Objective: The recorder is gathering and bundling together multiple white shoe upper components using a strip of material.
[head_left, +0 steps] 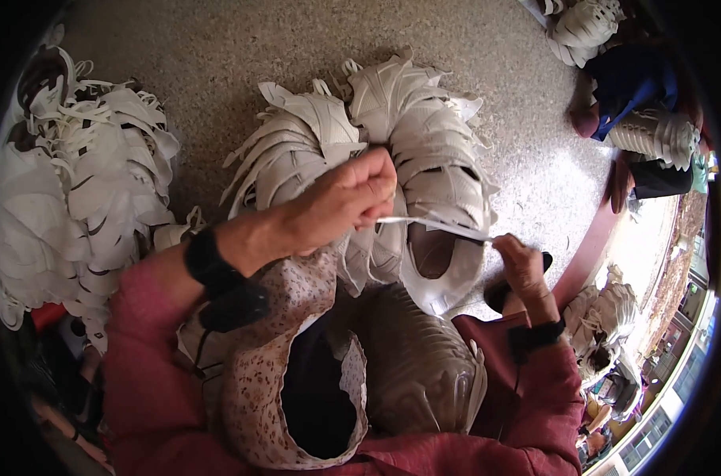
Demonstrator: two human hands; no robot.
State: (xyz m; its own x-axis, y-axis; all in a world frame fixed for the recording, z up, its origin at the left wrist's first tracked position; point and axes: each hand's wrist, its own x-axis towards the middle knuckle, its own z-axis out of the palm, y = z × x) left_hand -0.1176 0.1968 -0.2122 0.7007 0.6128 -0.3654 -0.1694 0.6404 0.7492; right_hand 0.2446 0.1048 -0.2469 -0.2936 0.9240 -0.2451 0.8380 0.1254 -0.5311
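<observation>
A narrow white lace-like strip (432,225) is stretched between my two hands, over the near end of a row of nested white shoe uppers. My left hand (352,190) is closed at the strip's left end, above the stacks. My right hand (521,266), lower and farther right, pinches the other end. Beneath them, two rows of white shoe uppers lie side by side, the left row (297,139) and the right row (432,131). The nearest upper (446,297) shows its dark inner opening below the strip. Black bands circle both my wrists.
Flower-patterned cloth (253,397) with a dark opening lies close to my body, beside a brownish see-through wrapping (412,357) over ribbed shapes. More white shoe uppers (98,190) are heaped at the left. Other people's legs (638,87) and further stacks (610,313) are at the right.
</observation>
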